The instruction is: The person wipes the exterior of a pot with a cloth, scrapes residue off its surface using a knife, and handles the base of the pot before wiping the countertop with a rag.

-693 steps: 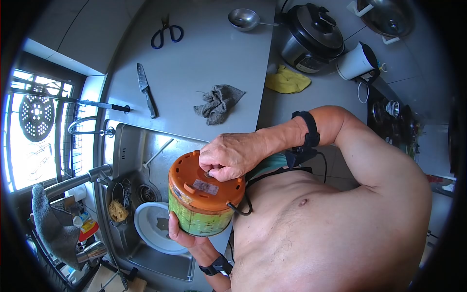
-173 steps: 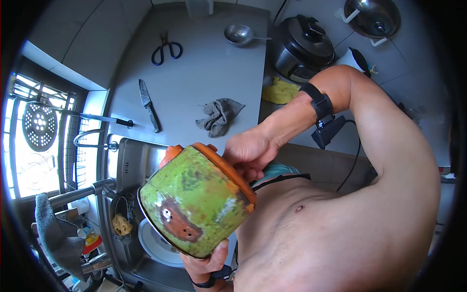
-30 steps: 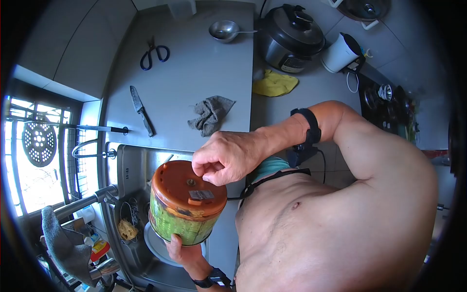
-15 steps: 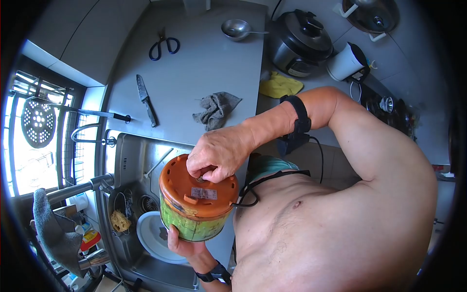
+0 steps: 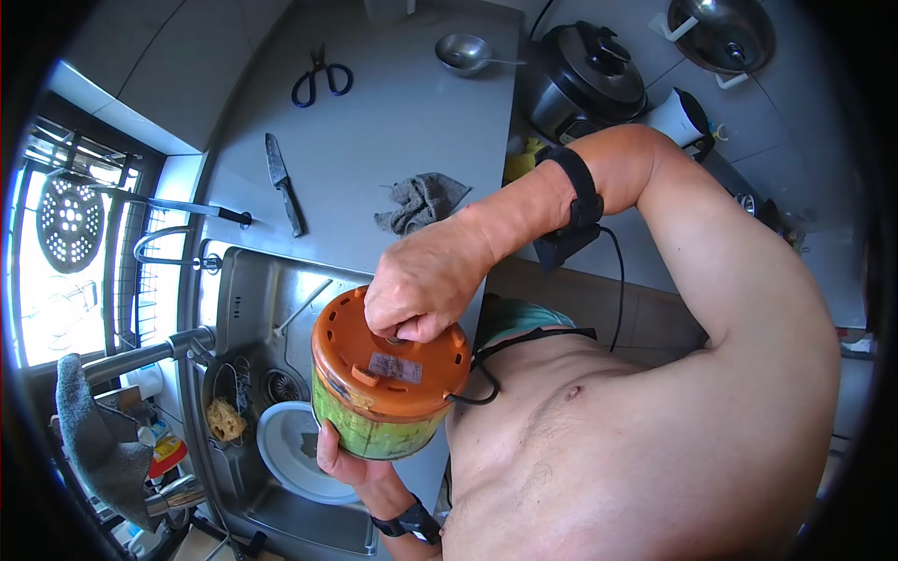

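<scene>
A round electric appliance [image 5: 383,407] has an orange plastic face with vent slots, small feet and a label [image 5: 395,366], and a worn green side wall. A black cord leaves its right edge. Cupped under the green wall, my left hand [image 5: 351,463] holds it up, thumb showing on the side. My right hand [image 5: 423,285] lies over the orange face with thumb and curled fingers pinched at its centre. A small metallic part shows at the fingertips, mostly hidden.
Below and left is a steel sink [image 5: 257,327] with a white basin [image 5: 295,444] and a sponge [image 5: 224,421]. On the counter lie a knife [image 5: 283,182], scissors [image 5: 321,79], a grey cloth [image 5: 421,201] and a metal bowl [image 5: 461,53]. A pressure cooker [image 5: 585,79] stands beyond.
My right hand has turned a little at the centre of the orange face, its knuckles rolling over. The appliance has shifted slightly right with both hands still on it; the whole view has tilted slightly.
</scene>
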`<state>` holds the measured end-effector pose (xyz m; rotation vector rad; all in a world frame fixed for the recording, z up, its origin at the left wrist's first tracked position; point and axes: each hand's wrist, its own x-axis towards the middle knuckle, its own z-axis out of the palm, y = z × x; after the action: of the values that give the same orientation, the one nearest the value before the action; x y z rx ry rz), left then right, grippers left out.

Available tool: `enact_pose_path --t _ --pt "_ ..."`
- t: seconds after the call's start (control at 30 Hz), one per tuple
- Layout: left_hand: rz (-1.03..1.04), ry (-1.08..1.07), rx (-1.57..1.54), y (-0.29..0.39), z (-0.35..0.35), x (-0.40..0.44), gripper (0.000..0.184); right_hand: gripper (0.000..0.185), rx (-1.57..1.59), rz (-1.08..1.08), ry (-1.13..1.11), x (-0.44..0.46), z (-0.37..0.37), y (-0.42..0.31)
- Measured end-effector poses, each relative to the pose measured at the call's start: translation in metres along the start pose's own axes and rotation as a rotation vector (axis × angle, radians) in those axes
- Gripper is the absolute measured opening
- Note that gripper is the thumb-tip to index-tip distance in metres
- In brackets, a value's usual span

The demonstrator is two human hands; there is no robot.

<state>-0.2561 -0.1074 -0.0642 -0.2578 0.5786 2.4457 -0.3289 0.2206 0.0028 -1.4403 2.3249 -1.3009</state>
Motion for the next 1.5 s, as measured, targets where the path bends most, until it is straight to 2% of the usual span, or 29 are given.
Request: enact_pose_path --t 0.1,0.47,0.6,0.7,0.8,0.9,1.0,1.4,1.5 --pt "-0.006 0.074 -0.058 0.0 0.003 0.002 0.064 0.012 0.002 0.028 -0.014 0.001 -0.004 -0.001" --pt "-0.007 0.045 -0.081 -0.001 0.004 0.002 0.065 0.013 0.139 0.13 -0.082 0.005 -0.008 0.001" --pt "-0.008 0.046 -0.078 -0.001 0.005 0.002 0.065 0.015 0.1 0.115 -0.102 0.007 -0.011 -0.001" --pt "0.02 -0.021 -0.01 -0.003 0.006 0.003 0.056 0.015 0.065 0.096 -0.091 0.005 -0.009 -0.001" --pt "0.042 -0.009 0.016 -0.001 0.004 0.001 0.057 0.014 0.058 0.089 -0.039 0.002 -0.004 -0.001" --pt "0.081 0.039 0.047 0.0 0.01 0.0 0.06 0.013 0.105 0.125 0.002 0.001 -0.002 -0.002" --pt "0.131 0.108 0.213 0.002 0.026 0.001 0.063 0.013 0.15 0.143 0.054 -0.002 0.001 -0.001" --pt "0.178 0.119 0.412 0.002 0.056 0.011 0.073 0.014 0.18 0.258 0.179 -0.018 0.014 0.0" --pt "0.25 0.111 0.541 -0.004 0.073 0.012 0.078 0.014 0.201 0.276 0.216 -0.02 0.017 -0.002"
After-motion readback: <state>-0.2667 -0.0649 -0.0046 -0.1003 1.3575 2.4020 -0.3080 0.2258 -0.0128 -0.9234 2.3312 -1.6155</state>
